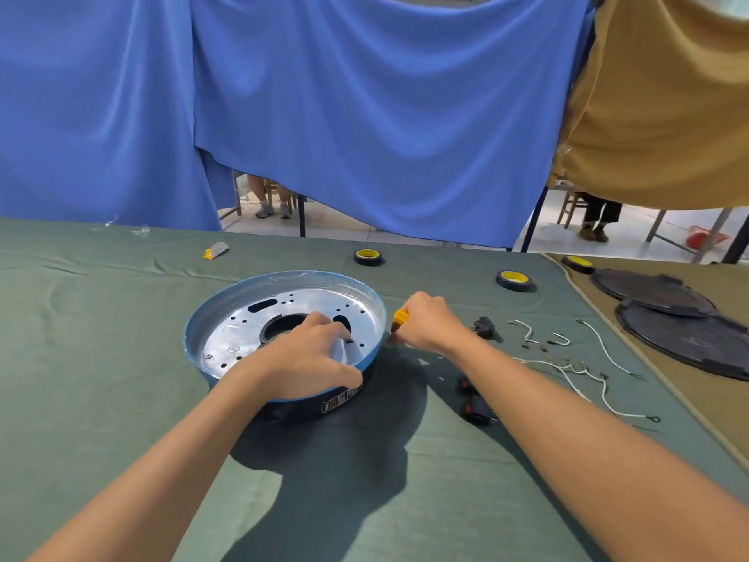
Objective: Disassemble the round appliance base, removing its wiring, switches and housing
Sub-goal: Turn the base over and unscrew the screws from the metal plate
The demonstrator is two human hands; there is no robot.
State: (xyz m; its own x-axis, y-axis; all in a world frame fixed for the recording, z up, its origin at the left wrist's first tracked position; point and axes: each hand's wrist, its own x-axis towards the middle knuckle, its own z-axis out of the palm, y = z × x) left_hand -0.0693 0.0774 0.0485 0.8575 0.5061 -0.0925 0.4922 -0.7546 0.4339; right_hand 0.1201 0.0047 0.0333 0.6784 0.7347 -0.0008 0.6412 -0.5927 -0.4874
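The round appliance base [243, 314] lies on the green cloth, a silver metal dish with a blue-filmed rim over a black housing [324, 407]. My left hand [312, 350] rests inside the dish, thumb hooked over its near right rim, gripping it. My right hand [425, 322] is a fist just outside the right rim, shut on a yellow-handled tool [400, 317] whose tip is hidden. Loose white wires [583, 371] and black switches [474, 403] with red buttons lie to the right.
Three rolls of black and yellow tape [368, 256] [514, 279] [578, 263] sit further back. Two black round covers [664, 314] lie on the tan cloth at right. A small grey and yellow piece [216, 250] lies at back left. Blue curtains hang behind.
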